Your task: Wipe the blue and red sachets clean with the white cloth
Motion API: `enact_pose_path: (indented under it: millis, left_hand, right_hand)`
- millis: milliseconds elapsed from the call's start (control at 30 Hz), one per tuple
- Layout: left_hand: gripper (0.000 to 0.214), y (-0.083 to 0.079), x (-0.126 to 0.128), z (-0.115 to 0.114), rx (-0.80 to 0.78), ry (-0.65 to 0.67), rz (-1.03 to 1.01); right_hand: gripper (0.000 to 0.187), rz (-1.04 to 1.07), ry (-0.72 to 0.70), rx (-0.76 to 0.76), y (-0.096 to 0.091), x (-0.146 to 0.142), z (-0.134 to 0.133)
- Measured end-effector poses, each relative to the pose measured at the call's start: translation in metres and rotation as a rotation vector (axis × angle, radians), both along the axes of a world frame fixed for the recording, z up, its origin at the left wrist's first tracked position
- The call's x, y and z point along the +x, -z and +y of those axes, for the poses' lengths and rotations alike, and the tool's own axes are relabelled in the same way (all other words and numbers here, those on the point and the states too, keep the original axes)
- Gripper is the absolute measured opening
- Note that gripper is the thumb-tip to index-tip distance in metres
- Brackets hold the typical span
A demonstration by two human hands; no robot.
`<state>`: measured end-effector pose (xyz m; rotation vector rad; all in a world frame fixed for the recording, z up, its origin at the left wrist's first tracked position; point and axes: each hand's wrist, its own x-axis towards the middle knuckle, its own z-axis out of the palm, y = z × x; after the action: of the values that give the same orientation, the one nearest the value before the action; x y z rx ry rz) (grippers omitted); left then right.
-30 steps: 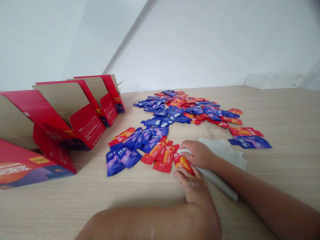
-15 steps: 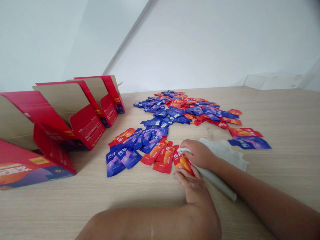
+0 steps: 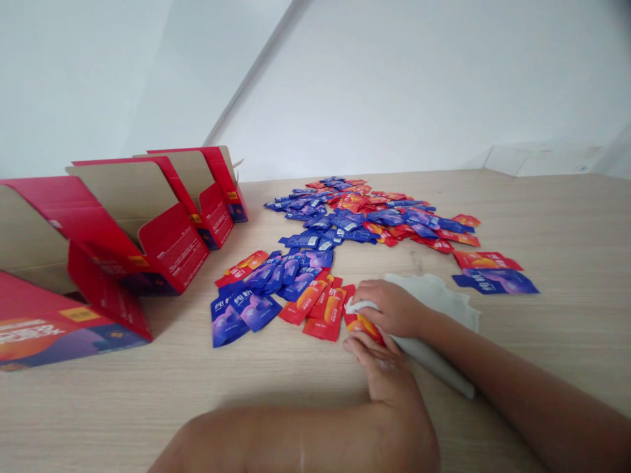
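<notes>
Foil sachets (image 3: 367, 220), red and blue, lie spread over the surface (image 3: 557, 374), a pale wood-grain top, in a broad heap with a looser group nearer us. Our right hand (image 3: 394, 309) is closed around a fold of white cloth (image 3: 434, 295), with the cloth's bunched tip showing past the fingers and pressed onto a red sachet (image 3: 362, 326). Our left hand (image 3: 379, 371) stays open, its fingers (image 3: 365, 349) lying against that sachet's lower edge, so the sachet sits between both hands at the front right of the group.

We judge the sachets light and soft, plump at the middle and slick on the skin, so this one may slide under the cloth unless it is pinned. The flat sealed ends look like the surest place to take hold. The cloth looks thin and limp, and it trails away beneath the right forearm.

Other sachets lie just beside the red one on the left, overlapping in places, and beyond them stand open red cardboard cartons (image 3: 172, 253), close to the group. Two loose sachets (image 3: 495, 281) sit well off to the right. Open room lies in front of the hands and along the right side, while the far edge of the surface meets a white wall (image 3: 394, 85).
</notes>
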<state>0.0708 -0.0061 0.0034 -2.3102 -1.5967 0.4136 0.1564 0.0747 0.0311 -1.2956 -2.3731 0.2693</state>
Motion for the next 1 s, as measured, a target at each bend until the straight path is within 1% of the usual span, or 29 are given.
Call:
enact_pose_path:
  millis: [100, 200, 333, 400, 467, 567, 667, 733, 800, 900, 1000]
  left_hand:
    - [0.047, 0.004, 0.000, 0.002, 0.017, -0.014, -0.024]
    - [0.045, 0.012, 0.001, 0.005, 0.066, -0.015, -0.088]
    - [0.043, 0.018, 0.000, 0.005, 0.093, -0.010, -0.186]
    - [0.042, 0.019, 0.000, 0.003, 0.102, -0.004, -0.237]
    - [0.043, 0.019, 0.001, 0.003, 0.121, -0.013, -0.228]
    - [0.046, 0.017, 0.004, 0.002, 0.130, -0.059, -0.108]
    - [0.047, 0.012, 0.005, 0.001, 0.078, -0.065, -0.043]
    - [0.049, 0.006, 0.002, -0.001, 0.071, -0.036, -0.028]
    - [0.050, 0.001, 0.000, -0.004, 0.080, -0.009, -0.012]
    - [0.050, -0.003, -0.003, -0.005, 0.075, -0.003, 0.010]
    - [0.050, -0.001, -0.002, -0.002, 0.070, -0.018, -0.007]
  right_hand:
    - [0.017, -0.010, 0.088, 0.001, 0.006, 0.007, 0.006]
    - [0.018, -0.009, 0.117, 0.013, 0.007, 0.011, 0.007]
    - [0.018, 0.021, 0.078, 0.051, 0.002, 0.008, 0.001]
    - [0.017, 0.041, 0.027, 0.068, -0.002, 0.004, -0.003]
    - [0.016, 0.033, -0.038, 0.066, -0.005, 0.001, -0.006]
    - [0.016, -0.011, -0.076, 0.045, -0.005, -0.002, -0.005]
    - [0.018, -0.044, 0.004, 0.040, -0.001, 0.002, 0.001]
    - [0.018, -0.062, 0.070, 0.038, 0.002, 0.005, 0.004]
    - [0.018, -0.068, 0.107, 0.039, 0.003, 0.007, 0.005]
    - [0.019, -0.042, 0.116, 0.042, 0.002, 0.008, 0.004]
    - [0.025, 0.053, 0.146, 0.094, -0.004, 0.005, 0.002]
